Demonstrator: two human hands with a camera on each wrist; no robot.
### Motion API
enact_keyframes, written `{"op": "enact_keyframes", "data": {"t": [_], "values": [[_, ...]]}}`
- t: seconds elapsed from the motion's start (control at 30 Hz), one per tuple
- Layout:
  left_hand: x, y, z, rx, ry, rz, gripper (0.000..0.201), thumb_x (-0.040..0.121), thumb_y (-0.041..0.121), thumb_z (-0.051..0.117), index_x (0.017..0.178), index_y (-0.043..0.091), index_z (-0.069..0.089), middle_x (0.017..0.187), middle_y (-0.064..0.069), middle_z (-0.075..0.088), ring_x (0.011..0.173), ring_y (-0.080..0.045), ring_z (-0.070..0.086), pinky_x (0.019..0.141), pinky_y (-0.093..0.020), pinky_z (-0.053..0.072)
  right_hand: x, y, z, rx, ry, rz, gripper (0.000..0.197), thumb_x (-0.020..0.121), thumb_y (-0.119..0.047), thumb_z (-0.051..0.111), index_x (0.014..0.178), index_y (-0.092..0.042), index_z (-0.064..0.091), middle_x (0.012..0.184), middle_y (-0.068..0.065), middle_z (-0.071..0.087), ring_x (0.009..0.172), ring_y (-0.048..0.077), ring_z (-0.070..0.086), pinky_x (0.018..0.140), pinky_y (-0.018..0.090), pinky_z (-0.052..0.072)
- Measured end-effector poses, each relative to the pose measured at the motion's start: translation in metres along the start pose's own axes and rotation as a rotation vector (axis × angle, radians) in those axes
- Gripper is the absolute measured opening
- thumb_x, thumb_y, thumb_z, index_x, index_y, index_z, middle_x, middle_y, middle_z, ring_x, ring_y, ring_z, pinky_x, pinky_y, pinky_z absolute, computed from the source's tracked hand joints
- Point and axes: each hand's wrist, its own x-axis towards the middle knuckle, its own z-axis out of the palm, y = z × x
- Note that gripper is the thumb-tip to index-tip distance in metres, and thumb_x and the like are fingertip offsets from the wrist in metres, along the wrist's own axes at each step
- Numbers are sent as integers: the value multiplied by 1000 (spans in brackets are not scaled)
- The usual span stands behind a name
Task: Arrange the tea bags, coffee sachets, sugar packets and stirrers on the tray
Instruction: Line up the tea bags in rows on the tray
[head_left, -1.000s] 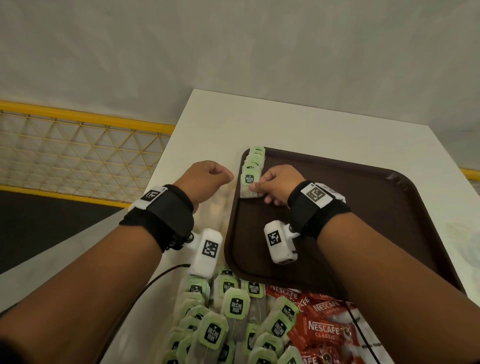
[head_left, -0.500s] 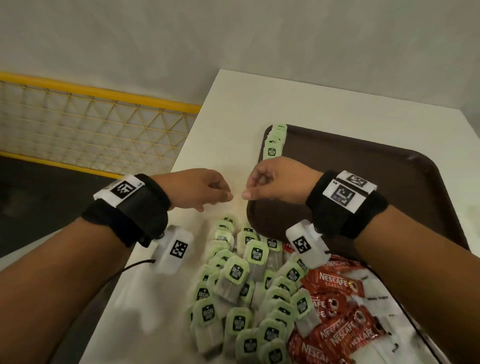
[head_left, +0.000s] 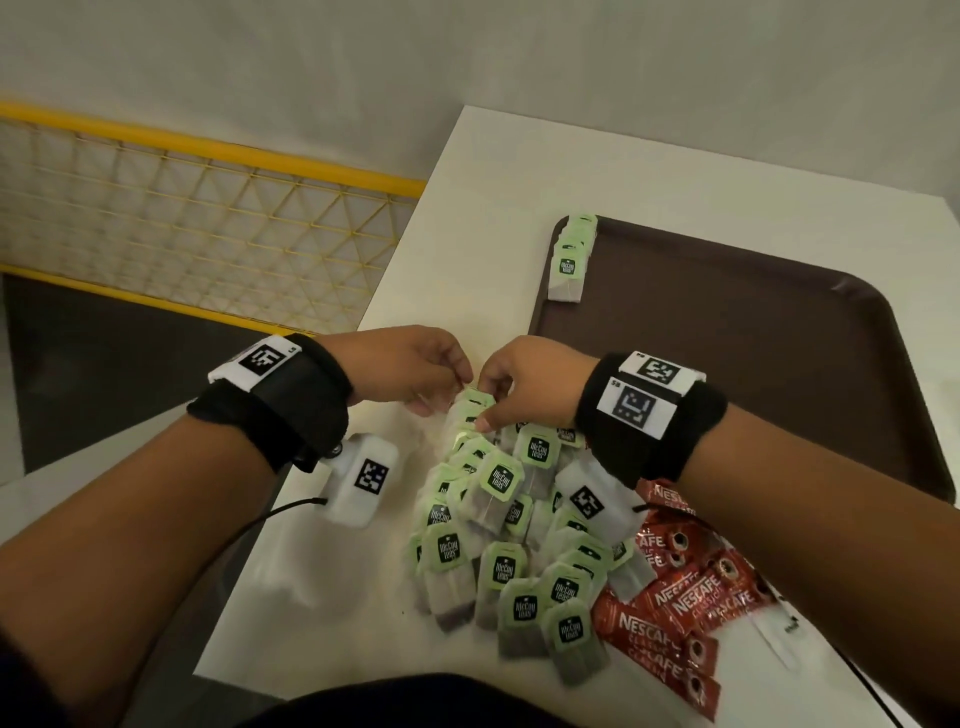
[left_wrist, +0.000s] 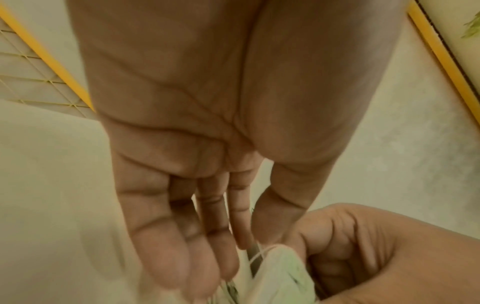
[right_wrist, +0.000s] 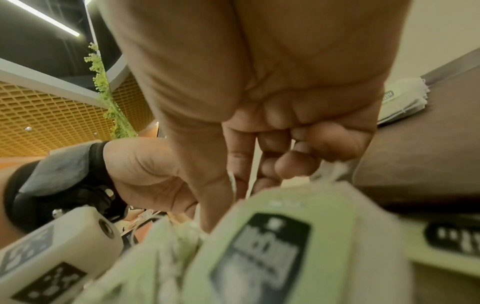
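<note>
a green-tagged paper tea bag sits at the far edge of the loose heap of green-tagged tea bags on the white table, its long axis unclear under the fingers. the right hand pinches it; the left hand touches it with curled fingertips. red coffee sachets lie beside the heap. the dark brown plastic tray holds a lengthwise row of tea bags along its left rim.

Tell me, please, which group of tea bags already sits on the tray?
The short overlapping row of tea bags along the tray's far left edge; the others lie heaped on the table beside it.
</note>
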Motion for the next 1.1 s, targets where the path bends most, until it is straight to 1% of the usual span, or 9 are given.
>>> {"op": "enact_keyframes", "data": {"t": [0.17, 0.27, 0.33, 0.4, 0.5, 0.63, 0.77, 0.87, 1.1], "values": [[-3, 7, 5, -64, 99, 107, 24, 104, 28, 45, 107, 16, 65, 105, 1, 68, 93, -12, 61, 77, -26, 51, -13, 5, -17, 155, 16, -23, 16, 81, -31, 75, 85, -16, 71, 73, -4, 66, 61, 7, 55, 66, 26, 45], [0, 16, 11, -233, 17, 149, 50, 98, 54, 40, 115, 14, 66, 112, -5, 70, 103, -19, 64, 95, -35, 51, -20, 11, -34, 222, 46, -23, 14, 82, -32, 75, 85, -18, 71, 72, -6, 66, 60, 3, 56, 65, 22, 46], [5, 24, 16, -388, -89, 160, 61, 91, 60, 39, 121, 14, 63, 117, -10, 70, 107, -23, 65, 100, -39, 50, -24, 16, -47, 250, 85, -19, 18, 82, -32, 74, 88, -15, 72, 76, -1, 71, 64, 8, 60, 68, 26, 47], [10, 32, 19, -520, -172, 162, 60, 89, 53, 41, 131, 11, 55, 119, -15, 68, 105, -27, 67, 96, -39, 53, -28, 21, -59, 291, 125, -10, 20, 83, -30, 74, 90, -11, 71, 75, 2, 70, 64, 11, 58, 68, 27, 45], [18, 43, 22, -671, -239, 198, 42, 86, 23, 48, 126, 9, 50, 109, -14, 69, 96, -28, 69, 82, -37, 57, -33, 34, -74, 315, 192, 22, 20, 84, -29, 73, 88, -10, 70, 70, 3, 60, 61, 9, 51, 67, 29, 40], [35, 51, 23, -690, -199, 272, 28, 98, -3, 45, 124, 4, 51, 106, -13, 68, 95, -25, 69, 76, -31, 58, -33, 51, -79, 444, 288, 89, 21, 86, -27, 71, 94, -8, 68, 75, 3, 62, 60, 6, 52, 59, 23, 42], [58, 57, 22, -681, -44, 306, 25, 99, 2, 49, 123, 7, 55, 116, -10, 68, 102, -20, 68, 82, -32, 58, -25, 68, -68, 682, 371, 215, 17, 84, -27, 73, 92, -15, 65, 85, 3, 69, 65, 11, 59, 57, 24, 46], [75, 57, 20, -594, 73, 308, 30, 99, 8, 54, 129, 7, 55, 120, -12, 68, 102, -22, 68, 83, -33, 57, -15, 78, -56, 804, 348, 263, 11, 83, -17, 74, 84, -14, 63, 78, 6, 67, 61, 12, 60, 53, 22, 45], [98, 58, 13, -713, 144, 186, 31, 100, 12, 54, 129, 2, 51, 126, -12, 65, 111, -24, 66, 80, -28, 57, 10, 97, -44, 1000, 492, 364, 8, 84, -14, 73, 84, -14, 65, 72, 5, 68, 54, 8, 60, 48, 19, 44]]}}
